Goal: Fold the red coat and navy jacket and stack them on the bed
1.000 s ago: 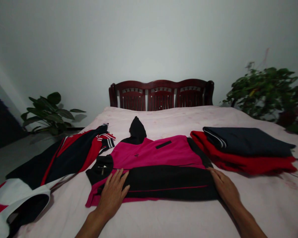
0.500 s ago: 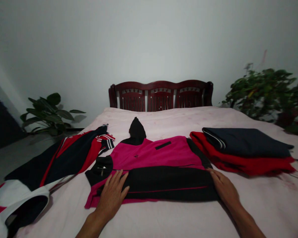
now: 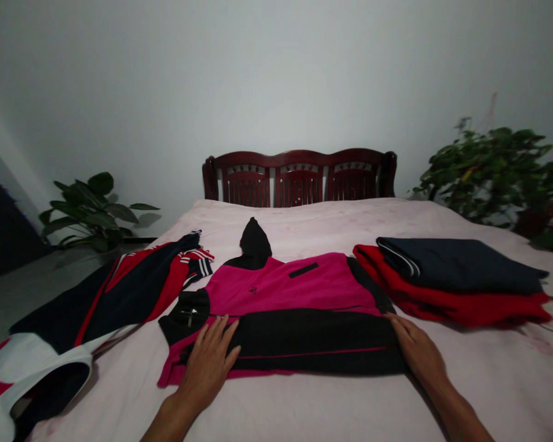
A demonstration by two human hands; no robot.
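Observation:
A magenta and black hooded jacket lies spread on the bed, its black hood pointing away from me. One black sleeve is laid lengthwise across the near side of the body. My left hand rests flat on the jacket near its left end, fingers spread over the magenta and black cloth. At the opposite end, my right hand holds the jacket's right edge, with the fingers close together and partly hidden by the cloth. A small shiny zipper pull shows at the black collar.
Dark blue folded clothing sits on red folded clothing at the right. Navy, red and white garments lie loosely at the left. A wooden headboard stands behind the pink bedsheet. Leafy plants flank the bed.

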